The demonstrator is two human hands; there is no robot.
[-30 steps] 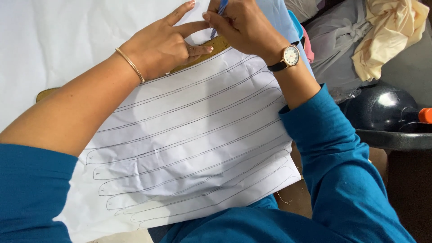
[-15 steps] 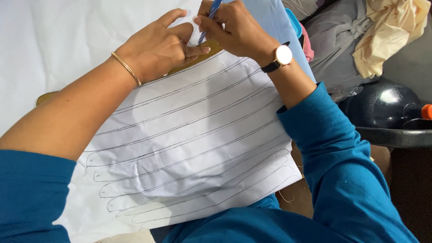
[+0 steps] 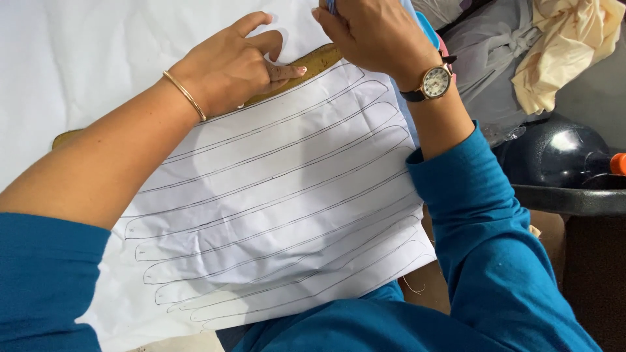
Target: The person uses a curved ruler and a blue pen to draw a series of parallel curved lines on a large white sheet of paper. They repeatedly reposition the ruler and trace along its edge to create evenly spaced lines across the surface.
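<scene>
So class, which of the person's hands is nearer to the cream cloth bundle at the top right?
Right. The right hand is at the sheet's top edge, closer to the cream cloth; the left hand presses the curved template, farther left.

White paper w/ black outlined strips; brownish-yellow template; blue sleeves; cream cloth.

a tailoring workspace: traced pattern strips on white paper, heaped cloth beside it.

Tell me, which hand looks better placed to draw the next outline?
Probably the right hand: it seems to grip a blue pen at the brown template's end on the white sheet, while the left hand presses the template flat.
</scene>
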